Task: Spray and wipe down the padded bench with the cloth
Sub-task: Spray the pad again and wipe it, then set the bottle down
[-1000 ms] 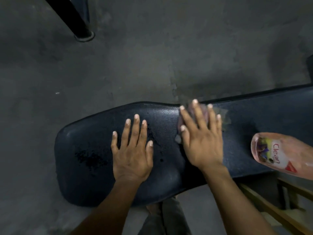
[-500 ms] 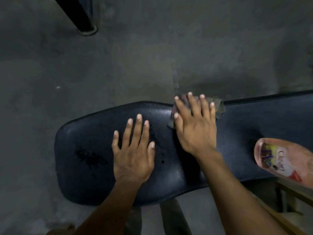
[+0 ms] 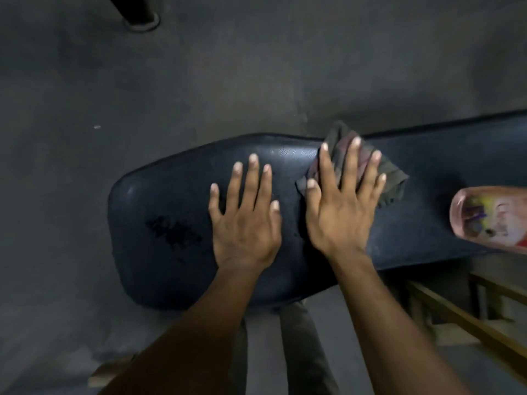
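Your right hand (image 3: 339, 206) lies flat, fingers spread, pinning the cloth (image 3: 390, 181) at the bench's (image 3: 171, 252) twelve-o'clock edge; left hand (image 3: 245, 220) splayed at nine. Soft, limp cloth bunches: press through the palm.

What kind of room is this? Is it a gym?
Probably a gym or workout room, though I can't be sure. There is a long black padded bench like one for lifting, a bare grey concrete floor, and a dark metal post standing on it, maybe part of a machine.
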